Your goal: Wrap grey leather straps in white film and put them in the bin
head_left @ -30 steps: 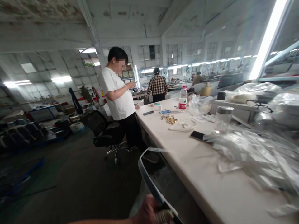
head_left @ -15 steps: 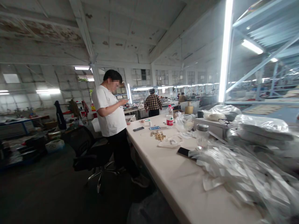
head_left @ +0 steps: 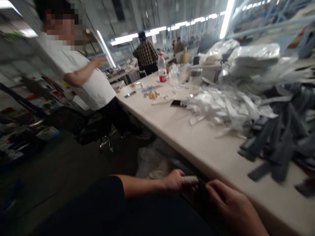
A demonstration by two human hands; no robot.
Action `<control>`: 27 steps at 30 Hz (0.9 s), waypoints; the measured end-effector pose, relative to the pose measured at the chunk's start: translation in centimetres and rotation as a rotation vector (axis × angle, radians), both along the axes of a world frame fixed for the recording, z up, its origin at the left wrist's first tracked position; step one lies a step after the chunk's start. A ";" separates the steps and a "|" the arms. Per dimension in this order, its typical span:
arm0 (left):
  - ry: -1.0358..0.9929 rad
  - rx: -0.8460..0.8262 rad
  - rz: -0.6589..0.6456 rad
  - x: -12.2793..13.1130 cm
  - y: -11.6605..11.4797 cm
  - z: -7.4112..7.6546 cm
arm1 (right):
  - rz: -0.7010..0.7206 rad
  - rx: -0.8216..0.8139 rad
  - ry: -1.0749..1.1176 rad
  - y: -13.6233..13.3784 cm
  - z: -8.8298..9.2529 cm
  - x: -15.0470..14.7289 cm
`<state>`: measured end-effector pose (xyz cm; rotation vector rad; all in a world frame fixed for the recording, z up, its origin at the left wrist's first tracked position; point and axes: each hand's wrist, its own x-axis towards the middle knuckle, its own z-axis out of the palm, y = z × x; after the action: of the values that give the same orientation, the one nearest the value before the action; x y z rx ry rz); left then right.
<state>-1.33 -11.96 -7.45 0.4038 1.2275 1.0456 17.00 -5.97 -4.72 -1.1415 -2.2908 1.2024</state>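
Note:
Low in the view, in front of my dark clothing, my left hand (head_left: 176,181) has its fingers curled closed, with a beige wrap (head_left: 190,179) around one of them. To its right, my right hand (head_left: 227,198) pinches with thumb and forefinger. A dark strip (head_left: 202,186) spans the short gap between both hands; blur and shadow hide its details. Both hands are just off the near edge of the long pale table (head_left: 177,131). A heap of dark grey strips (head_left: 278,137) lies on the table at right.
White strips (head_left: 226,108) are piled beyond the grey heap. Small brass-coloured parts (head_left: 152,95), a red-labelled bottle (head_left: 162,68), a glass jar (head_left: 195,80) and a black phone (head_left: 177,103) stand or lie farther back. A person in a white shirt (head_left: 86,78) stands at left by an office chair (head_left: 93,131).
The view has tilted down and turned right. My two hands and the dark strip have come into the picture, as has the grey heap on the right.

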 end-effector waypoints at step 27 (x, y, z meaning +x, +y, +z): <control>-0.327 -0.210 0.313 -2.0 -0.1 0.5 | -0.092 -0.047 -0.177 -3.0 1.8 2.5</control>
<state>-3.32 -12.01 -6.98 -0.1249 1.1094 1.1792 19.47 -8.93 -2.94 -1.4054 -2.3177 1.1690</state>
